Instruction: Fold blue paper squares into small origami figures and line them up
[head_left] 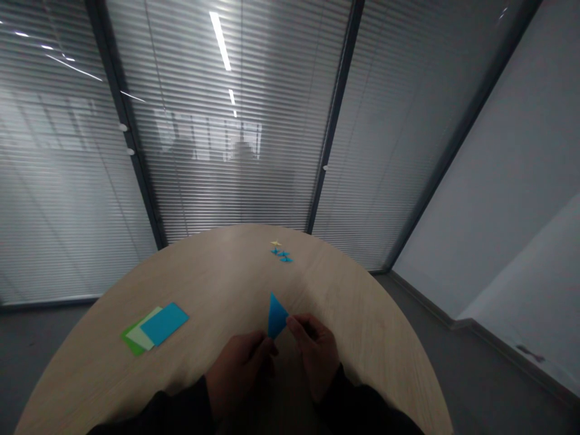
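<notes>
Though well apart, folded paper stars (280,252)

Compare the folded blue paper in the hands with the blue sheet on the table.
The folded blue paper is triangular; the blue sheet is a flat rectangle. The folded blue paper is held up between the left hand and right hand; the blue sheet lies untouched on the table, atop a pale green sheet. Both are bright blue.

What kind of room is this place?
It looks like an office meeting room: there's a big round wood-look table, and glass walls with slatted blinds closing it off from the space outside.
</notes>
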`<state>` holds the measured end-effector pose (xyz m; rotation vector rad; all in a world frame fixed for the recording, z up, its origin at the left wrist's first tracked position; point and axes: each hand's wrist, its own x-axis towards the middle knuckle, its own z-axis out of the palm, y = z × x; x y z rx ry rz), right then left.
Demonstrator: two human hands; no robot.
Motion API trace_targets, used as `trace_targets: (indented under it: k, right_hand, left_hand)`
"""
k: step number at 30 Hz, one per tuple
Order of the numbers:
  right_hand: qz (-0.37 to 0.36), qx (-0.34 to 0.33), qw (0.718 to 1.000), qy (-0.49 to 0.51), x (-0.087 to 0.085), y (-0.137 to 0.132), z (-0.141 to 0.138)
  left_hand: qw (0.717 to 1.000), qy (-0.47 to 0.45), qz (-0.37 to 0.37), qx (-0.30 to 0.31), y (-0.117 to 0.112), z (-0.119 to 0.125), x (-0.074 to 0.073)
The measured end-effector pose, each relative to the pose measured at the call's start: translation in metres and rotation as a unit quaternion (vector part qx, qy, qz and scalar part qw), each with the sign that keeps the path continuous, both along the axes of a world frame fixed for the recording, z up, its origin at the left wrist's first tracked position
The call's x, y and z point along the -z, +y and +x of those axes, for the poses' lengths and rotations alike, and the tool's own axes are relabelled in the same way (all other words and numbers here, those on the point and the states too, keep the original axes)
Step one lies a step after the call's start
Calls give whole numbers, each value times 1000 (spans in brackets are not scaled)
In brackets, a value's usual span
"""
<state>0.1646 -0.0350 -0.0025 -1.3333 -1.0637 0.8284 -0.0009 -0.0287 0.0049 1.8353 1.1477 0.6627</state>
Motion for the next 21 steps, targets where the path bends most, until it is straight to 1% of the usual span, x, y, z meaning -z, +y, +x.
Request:
trace_targets:
  k: [6,9,11,13,15,18,20,21]
  right_hand:
    - [-9,-20,1000,3,-1,-1,3]
    - [-6,-29,1000,1,1,0,5]
    - [-2,-38,999,5,2,0,6]
    - [2,-54,999,5,3,1,6]
    - [1,-75,997,-6,3,0,4]
    - [-14,-100,994,-32,3,-2,0]
    - [-25,-109,993,-41,2,-3,-2]
    - [-26,-112,992,-42,2,-4,-3]
  left_hand:
    - [1000,-3,7,13,2,-3,3]
    - [1000,-15,-11,12,1,-2,1]
    - [1000,-22,2,6,0,-1,-2]
    - [999,-48,21,-14,-1,0,-5]
    - [994,-90,21,-50,0,0,-7]
    - [984,-136,-2,-114,2,0,-5]
    - [978,-158,-17,-133,4,0,-3]
    - [976,-170,-24,-133,5,-1,-1]
